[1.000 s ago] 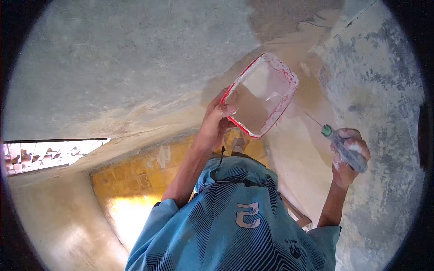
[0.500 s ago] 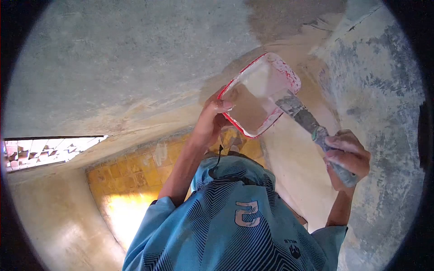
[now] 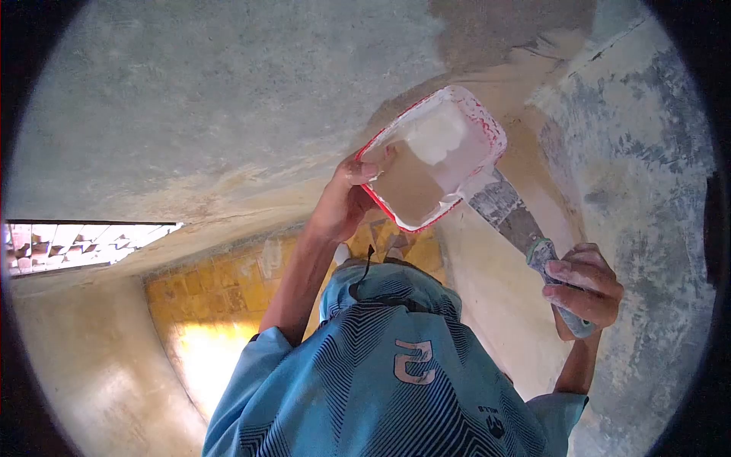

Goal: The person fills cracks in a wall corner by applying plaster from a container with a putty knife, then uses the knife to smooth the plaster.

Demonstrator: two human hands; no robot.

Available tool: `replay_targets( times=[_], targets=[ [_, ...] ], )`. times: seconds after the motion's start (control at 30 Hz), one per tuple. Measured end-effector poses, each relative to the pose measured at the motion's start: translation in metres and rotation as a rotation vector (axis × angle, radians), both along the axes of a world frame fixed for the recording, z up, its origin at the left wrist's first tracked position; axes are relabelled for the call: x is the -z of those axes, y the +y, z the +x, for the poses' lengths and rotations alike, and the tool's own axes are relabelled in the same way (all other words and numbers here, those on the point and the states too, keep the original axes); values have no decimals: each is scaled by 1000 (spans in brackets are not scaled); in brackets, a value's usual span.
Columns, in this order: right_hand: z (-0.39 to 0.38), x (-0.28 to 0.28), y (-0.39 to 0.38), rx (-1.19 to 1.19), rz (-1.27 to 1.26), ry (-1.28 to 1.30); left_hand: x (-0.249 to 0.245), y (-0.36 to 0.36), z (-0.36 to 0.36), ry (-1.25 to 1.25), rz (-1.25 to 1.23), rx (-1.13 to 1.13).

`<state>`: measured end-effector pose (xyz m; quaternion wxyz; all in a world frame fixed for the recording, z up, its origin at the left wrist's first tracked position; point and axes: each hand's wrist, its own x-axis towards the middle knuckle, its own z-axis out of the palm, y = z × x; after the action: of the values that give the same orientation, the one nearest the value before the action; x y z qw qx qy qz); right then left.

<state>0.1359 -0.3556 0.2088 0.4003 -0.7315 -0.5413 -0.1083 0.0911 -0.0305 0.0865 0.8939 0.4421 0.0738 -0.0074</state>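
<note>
Left hand point(image 3: 339, 204) fingers clamp the red-rimmed white plastic tray point(image 3: 403, 122) of putty, right hand point(image 3: 582, 288) fingers closed round the green-handled steel putty knife point(image 3: 509, 212), its blade at the tray's lower edge; recommend a level tray and a flat blade.

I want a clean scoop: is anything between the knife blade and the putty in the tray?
Nothing visible does. The knife in the right hand has its blade at the rim of the tray, and the white putty lies uncovered inside.

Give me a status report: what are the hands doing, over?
Left hand gripping red-rimmed tub by its edge. Right hand shut on putty knife, blade at tub's rim. White filler inside tub. Nothing in the way.
</note>
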Motion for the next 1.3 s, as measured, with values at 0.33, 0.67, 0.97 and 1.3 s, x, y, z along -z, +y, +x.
replay_targets(
  times=[0.33, 0.67, 0.97, 1.3],
  targets=[
    [-2, 26, -41, 183, 209, 204, -11, -10, 0, 63, 63, -31],
    [13, 79, 1, 431, 1008, 1190, -10, -19, 0, 45, 128, -51],
    [-6, 81, -4, 628, 880, 1030, -4, -19, 1, 67, 151, -28],
    [32, 12, -33, 725, 710, 604, 6, -16, 8, -45, 219, -16]
  ],
)
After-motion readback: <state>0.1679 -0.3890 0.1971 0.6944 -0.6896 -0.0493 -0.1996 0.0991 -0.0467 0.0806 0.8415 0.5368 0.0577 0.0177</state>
